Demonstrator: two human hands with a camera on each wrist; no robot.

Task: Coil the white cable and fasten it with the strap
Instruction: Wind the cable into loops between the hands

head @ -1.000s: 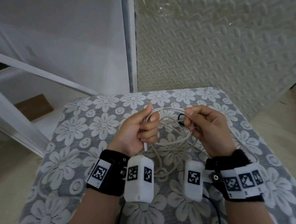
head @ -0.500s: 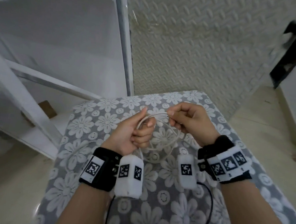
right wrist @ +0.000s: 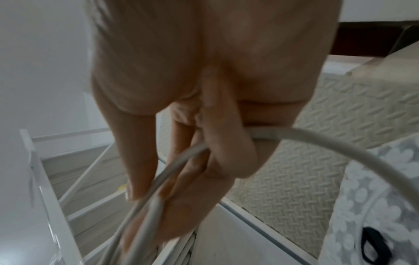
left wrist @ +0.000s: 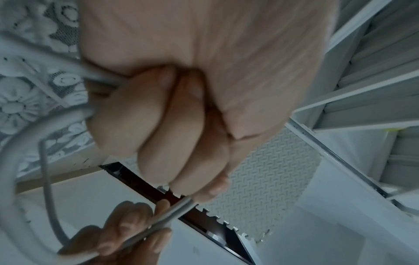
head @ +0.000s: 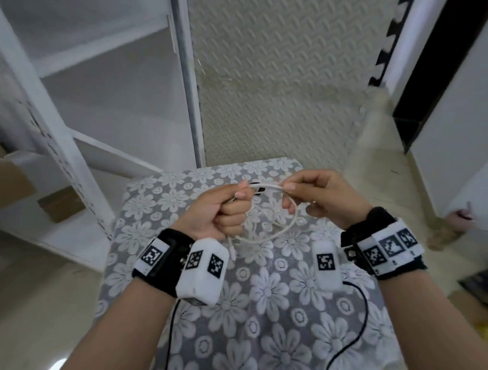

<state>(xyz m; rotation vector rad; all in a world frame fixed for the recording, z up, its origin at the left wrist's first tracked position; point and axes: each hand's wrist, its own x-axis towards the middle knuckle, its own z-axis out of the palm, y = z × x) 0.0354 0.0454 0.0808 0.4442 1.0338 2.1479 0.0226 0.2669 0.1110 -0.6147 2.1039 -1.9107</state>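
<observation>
The white cable (head: 290,225) hangs as a small coil above the lace-covered table (head: 258,313). My left hand (head: 234,209) grips one side of the coil in a fist, and a cable end (head: 232,252) dangles below it. My right hand (head: 289,191) pinches the top strands between thumb and fingers. The black strap (head: 259,190) lies on the cloth just behind the cable; in the right wrist view the strap (right wrist: 371,243) lies loose on the lace. In the wrist views the cable (left wrist: 13,161) (right wrist: 340,148) curves away from each hand.
A white metal shelf frame (head: 57,118) stands at the left, with a cardboard box (head: 60,206) under it. An embossed foam mat (head: 285,74) covers the wall behind the table. Black camera wires (head: 351,326) trail over the cloth near my forearms.
The loose loops have been drawn into a smaller coil lifted off the cloth. My left fingers have closed into a fist round it. The right hand has shifted right along the top strands.
</observation>
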